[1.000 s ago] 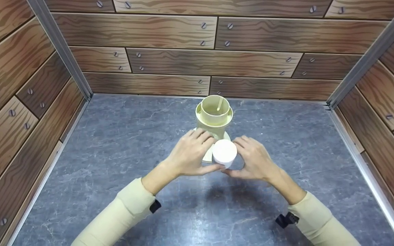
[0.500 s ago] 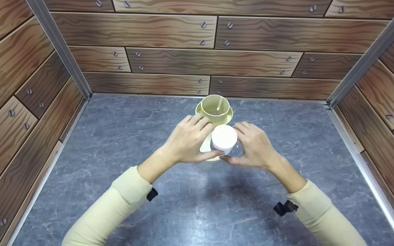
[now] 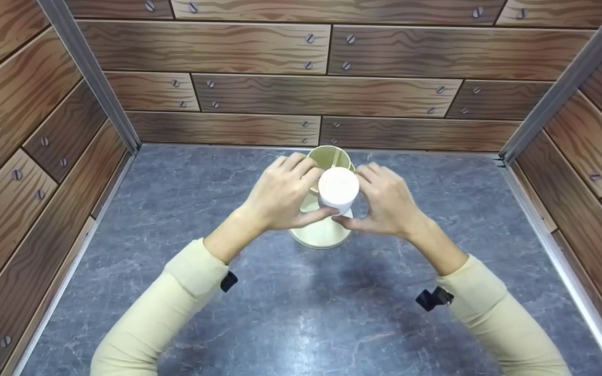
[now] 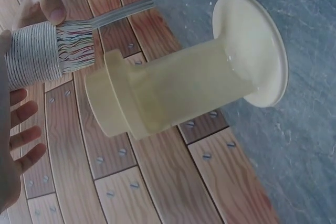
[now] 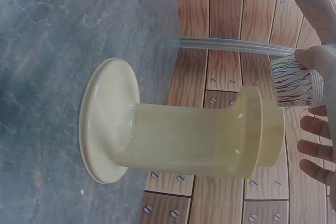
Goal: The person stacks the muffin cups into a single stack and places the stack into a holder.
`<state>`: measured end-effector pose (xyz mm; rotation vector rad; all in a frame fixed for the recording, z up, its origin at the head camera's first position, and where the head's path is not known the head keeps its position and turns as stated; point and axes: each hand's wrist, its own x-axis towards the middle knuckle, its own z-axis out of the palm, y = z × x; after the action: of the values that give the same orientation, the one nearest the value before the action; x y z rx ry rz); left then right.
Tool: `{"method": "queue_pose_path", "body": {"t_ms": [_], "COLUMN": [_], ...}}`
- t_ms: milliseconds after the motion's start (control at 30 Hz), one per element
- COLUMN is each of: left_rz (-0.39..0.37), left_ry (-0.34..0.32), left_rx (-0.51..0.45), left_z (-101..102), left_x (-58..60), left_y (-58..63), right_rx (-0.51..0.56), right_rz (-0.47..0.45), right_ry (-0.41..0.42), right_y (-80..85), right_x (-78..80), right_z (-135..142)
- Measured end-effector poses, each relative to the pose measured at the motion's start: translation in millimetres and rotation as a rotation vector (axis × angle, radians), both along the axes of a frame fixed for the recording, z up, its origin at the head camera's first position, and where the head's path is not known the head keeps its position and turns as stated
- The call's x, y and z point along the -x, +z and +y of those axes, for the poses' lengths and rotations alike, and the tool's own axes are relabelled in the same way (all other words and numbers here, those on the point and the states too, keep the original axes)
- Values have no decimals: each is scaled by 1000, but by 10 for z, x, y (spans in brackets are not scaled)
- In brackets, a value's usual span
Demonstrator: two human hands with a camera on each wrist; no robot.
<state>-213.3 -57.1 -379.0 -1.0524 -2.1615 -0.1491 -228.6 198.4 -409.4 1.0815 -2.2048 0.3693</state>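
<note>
Between my two hands is a stack of paper cups [image 3: 338, 185], white with thin coloured lines on the lower part. Its many rims show in the left wrist view as a ribbed band on the stack [image 4: 34, 53]. My left hand [image 3: 285, 190] grips it from the left, my right hand [image 3: 387, 201] from the right, with thumbs meeting on the near side. Below and beyond stands a cream cup dispenser [image 3: 322, 235], a translucent tube with a wide collar and round foot. In the wrist views, the stack hangs just above the dispenser's [image 5: 178, 137] open top; in the head view it overlaps the mouth.
The dispenser stands upright on a grey-blue marbled table [image 3: 201, 209]. Wood-plank patterned walls [image 3: 259, 94] close in the back and both sides, with metal rails [image 3: 562, 83] at the corners. Dark wrist cameras [image 3: 434, 297] sit at the cream sleeves.
Both hands have carried the stack of paper cups forward, away from the body, from in front of the dispenser to over its mouth. The dispenser has stayed in place.
</note>
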Motion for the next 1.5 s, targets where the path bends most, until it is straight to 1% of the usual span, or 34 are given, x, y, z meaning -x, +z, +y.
{"method": "queue_pose_path", "body": {"t_ms": [167,300,500,633,833,1033,1200,1500], "left_rz": [3,8,24,24,10,-22,-62,-89], "left_ry": [5,22,44,60,73,83,94,113], "left_rx": [0,7,6,2,-11,-31,-37,-39], "left_z": [-16,-27,-39,-36,-25,-7,5,25], "left_x": [51,96,175,223,307,396,458,565], "left_y": [74,146,232,271,306,300,270,183], "right_rx": [4,17,26,38,48,50,56,49], "right_rz": [0,-6,10,23,14,-14,-53,-100], "right_ry": [-21,-26,-43,-47,-53,-86,-91,-103], "right_y": [82,159,264,317,369,371,346,262], "right_x": [58,105,201,266,355,440,504,591], "right_z": [-26,-51,-75,-93,-107,-104,-109,-101]}}
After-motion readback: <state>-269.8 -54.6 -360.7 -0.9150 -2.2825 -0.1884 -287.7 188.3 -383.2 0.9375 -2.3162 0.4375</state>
